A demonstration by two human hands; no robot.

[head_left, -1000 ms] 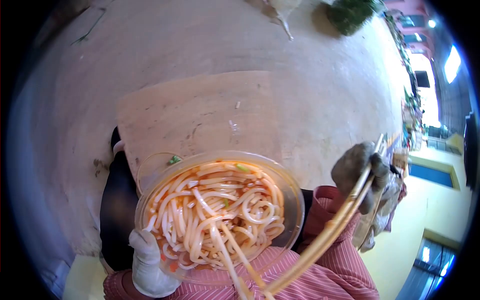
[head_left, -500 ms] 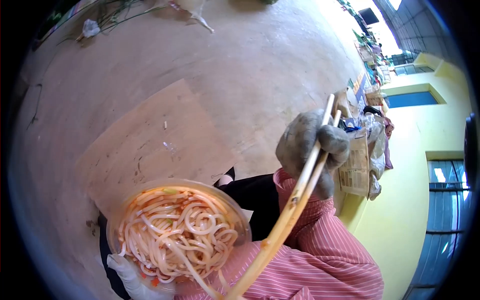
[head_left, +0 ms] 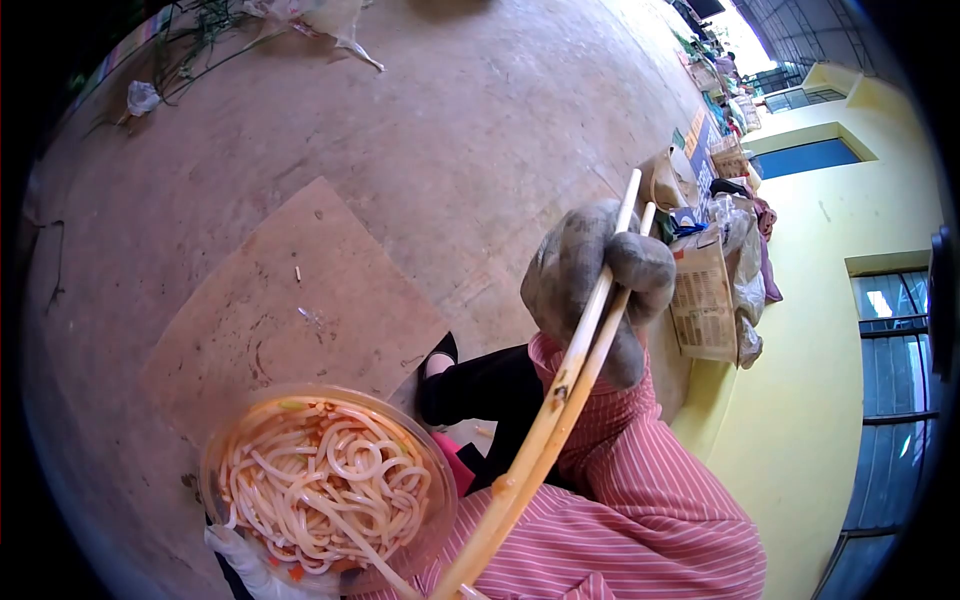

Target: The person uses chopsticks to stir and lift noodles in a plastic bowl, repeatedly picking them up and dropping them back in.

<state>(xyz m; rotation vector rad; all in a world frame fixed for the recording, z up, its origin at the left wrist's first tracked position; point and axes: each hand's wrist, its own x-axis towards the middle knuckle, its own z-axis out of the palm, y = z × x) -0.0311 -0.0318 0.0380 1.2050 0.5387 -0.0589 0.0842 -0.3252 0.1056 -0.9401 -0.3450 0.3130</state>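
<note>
My right hand (head_left: 595, 280), in a stained grey glove, is closed round a pair of wooden chopsticks (head_left: 560, 400). Their lower ends reach the bottom edge of the view, where a strand of noodle runs up to them. At the lower left, a clear round bowl (head_left: 447, 500) holds white noodles (head_left: 330, 480) in reddish sauce. My left hand (head_left: 262, 570), in a whitish glove, grips the bowl's lower left side; most of its fingers are hidden under the bowl.
A flat brown sheet (head_left: 290, 270) lies on the concrete floor. Along the yellow wall (head_left: 800, 400) at the right stand a carton (head_left: 705, 300) and plastic bags (head_left: 745, 265). Green stalks (head_left: 200, 50) and a white scrap (head_left: 142, 98) lie at the upper left.
The bowl has shifted left and down in the view. My right hand and the chopsticks have moved slightly left. More of the black shoe and trouser leg shows.
</note>
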